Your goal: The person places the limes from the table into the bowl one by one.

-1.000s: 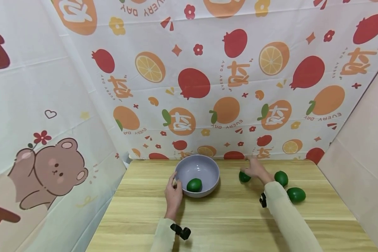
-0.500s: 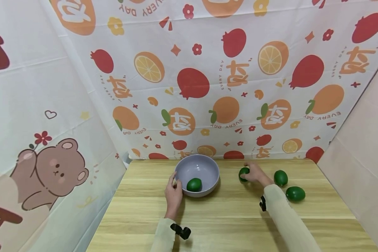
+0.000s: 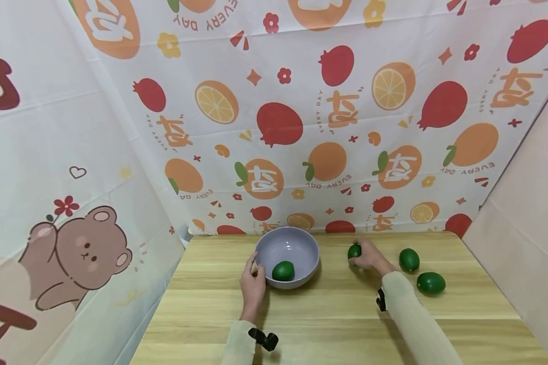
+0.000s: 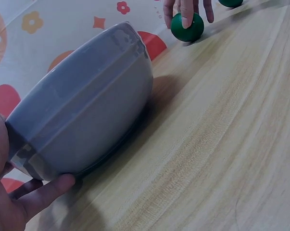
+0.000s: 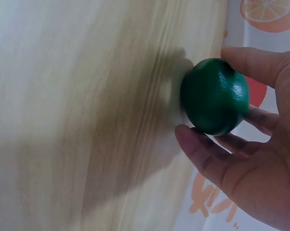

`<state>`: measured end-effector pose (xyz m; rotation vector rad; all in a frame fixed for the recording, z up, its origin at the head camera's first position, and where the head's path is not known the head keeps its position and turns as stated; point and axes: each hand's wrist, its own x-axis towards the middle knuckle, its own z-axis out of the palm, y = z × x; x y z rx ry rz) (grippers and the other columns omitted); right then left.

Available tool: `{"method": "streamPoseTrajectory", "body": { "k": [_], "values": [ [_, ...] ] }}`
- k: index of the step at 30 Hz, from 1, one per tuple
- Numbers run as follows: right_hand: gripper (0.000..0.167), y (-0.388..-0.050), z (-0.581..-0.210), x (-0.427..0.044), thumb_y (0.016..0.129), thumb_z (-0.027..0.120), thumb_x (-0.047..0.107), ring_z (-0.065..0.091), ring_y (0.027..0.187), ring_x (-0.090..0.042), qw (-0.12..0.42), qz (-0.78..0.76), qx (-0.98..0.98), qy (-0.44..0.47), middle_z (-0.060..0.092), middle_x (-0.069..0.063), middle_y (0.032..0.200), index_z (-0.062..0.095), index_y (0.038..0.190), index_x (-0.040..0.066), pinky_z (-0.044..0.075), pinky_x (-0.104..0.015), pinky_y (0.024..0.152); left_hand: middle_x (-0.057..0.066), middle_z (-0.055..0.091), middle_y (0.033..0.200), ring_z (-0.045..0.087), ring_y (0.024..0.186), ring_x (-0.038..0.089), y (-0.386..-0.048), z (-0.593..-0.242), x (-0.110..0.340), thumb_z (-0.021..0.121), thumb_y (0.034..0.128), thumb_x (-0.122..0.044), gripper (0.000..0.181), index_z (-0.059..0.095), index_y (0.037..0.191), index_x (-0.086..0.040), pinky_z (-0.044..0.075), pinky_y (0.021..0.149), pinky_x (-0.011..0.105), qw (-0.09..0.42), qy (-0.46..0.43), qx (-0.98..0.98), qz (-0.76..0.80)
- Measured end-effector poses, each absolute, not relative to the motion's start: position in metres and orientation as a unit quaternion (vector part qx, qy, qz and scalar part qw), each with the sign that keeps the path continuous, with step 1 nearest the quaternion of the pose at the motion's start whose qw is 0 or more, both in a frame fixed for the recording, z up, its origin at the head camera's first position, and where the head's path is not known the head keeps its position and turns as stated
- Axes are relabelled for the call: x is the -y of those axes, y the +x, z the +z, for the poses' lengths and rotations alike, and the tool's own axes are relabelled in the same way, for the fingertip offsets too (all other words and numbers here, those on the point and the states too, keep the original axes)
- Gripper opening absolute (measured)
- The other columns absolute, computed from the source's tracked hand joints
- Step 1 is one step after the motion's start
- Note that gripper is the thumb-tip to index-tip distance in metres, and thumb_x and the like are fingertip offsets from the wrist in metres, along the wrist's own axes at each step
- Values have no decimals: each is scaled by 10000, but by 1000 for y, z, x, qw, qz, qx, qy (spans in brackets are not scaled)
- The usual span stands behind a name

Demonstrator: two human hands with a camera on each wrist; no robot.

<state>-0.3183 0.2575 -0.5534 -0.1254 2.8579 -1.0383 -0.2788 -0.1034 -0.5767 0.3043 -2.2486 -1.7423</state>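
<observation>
Near the far edge of the surface (image 3: pixel 329 319), seen from the head, a bowl (image 3: pixel 303 251) stood upright with one green fruit (image 3: pixel 283 271) lying inside at its six o'clock. At about the bowl's eight o'clock, the left hand (image 3: pixel 253 288) gripped it from outside, fingers and thumb curved against the wall, one digit low down near the base in the left wrist view. Well apart from the bowl, at its three o'clock, the right hand (image 3: pixel 370 256) was clamped on a second fruit (image 3: pixel 353 251), thumb and fingers on opposite sides of it; whether that fruit touched the surface could not be told. Toward three o'clock from the right hand lay a third fruit (image 3: pixel 409 259), and near that, between its four and five o'clock, a fourth fruit (image 3: pixel 431 283), the two slightly apart. Black straps (image 3: pixel 263 339) sat at the cuffs of both pale sleeves (image 3: pixel 434 327). Toward twelve o'clock hung a fruit-printed cloth (image 3: pixel 237 137), and toward ten o'clock a printed bear (image 3: pixel 84 253).
</observation>
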Motion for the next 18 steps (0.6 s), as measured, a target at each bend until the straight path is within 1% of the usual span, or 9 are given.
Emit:
{"method": "streamPoseTrajectory", "body": {
  "k": [2,8,14,18],
  "values": [
    [691,-318,-554,-256,836,789,96,588,1144,-410,47,-342,-938,-37,550,-333,1329,468,1403,-133,544,-527,948,162,585,1453,651,837,204,-278,-577,103,538,999,-159,439,591,1431,-217,487,557,210,142,103,776,-605],
    [691,-318,-556,-255,832,786,87,589,1150,-408,47,-347,-936,-29,550,-327,1343,471,1412,-116,542,-535,959,166,577,1462,654,861,212,-276,-576,104,542,992,-146,436,605,1420,-204,483,562,204,149,101,776,-604],
    [683,-318,-557,-258,848,772,112,597,1147,-432,50,-348,-936,-17,554,-330,1318,460,1418,-100,555,-540,940,172,560,1479,654,870,233,-276,-578,103,531,995,-129,447,595,1431,-200,478,555,193,146,101,776,-605],
    [690,-318,-554,-261,860,756,137,616,1114,-433,36,-341,-939,-22,569,-331,1299,445,1429,-98,568,-528,896,156,544,1502,655,931,228,-276,-578,103,524,1000,-141,451,583,1443,-207,488,589,190,143,105,780,-600]
  ]
}}
